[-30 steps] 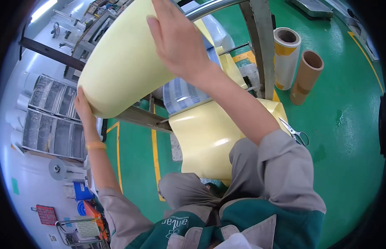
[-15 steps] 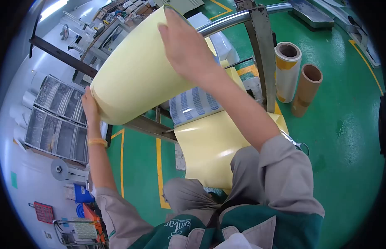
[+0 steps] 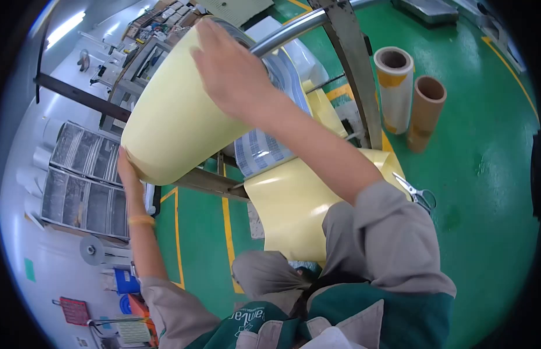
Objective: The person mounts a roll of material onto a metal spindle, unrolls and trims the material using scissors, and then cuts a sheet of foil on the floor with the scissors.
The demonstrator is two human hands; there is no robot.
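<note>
A large pale yellow roll (image 3: 177, 104) lies tilted across a metal bar (image 3: 288, 34). My left hand (image 3: 129, 168) presses on its lower left end, fingers partly hidden by the roll. Across the upper right end rests my right hand (image 3: 232, 72), fingers stretched over the surface. Blue-and-white printed film (image 3: 261, 148) shows under the roll. Below it, a glossy yellow sheet (image 3: 293, 203) hangs down to my knees. Scissors (image 3: 417, 193) lie at the sheet's right edge.
A metal frame post (image 3: 355, 70) stands right of the roll. Beyond it, a white tube (image 3: 394, 93) and a brown tube (image 3: 426, 113) stand upright on the green floor (image 3: 474, 232). Wall racks (image 3: 87, 180) are at the left, and a cluttered bench (image 3: 160, 23) is at the back.
The camera view has shifted. My right hand has moved left along the roll's upper end, and more of the printed film and the roll's end shows beside it. My left hand stays at the lower end.
</note>
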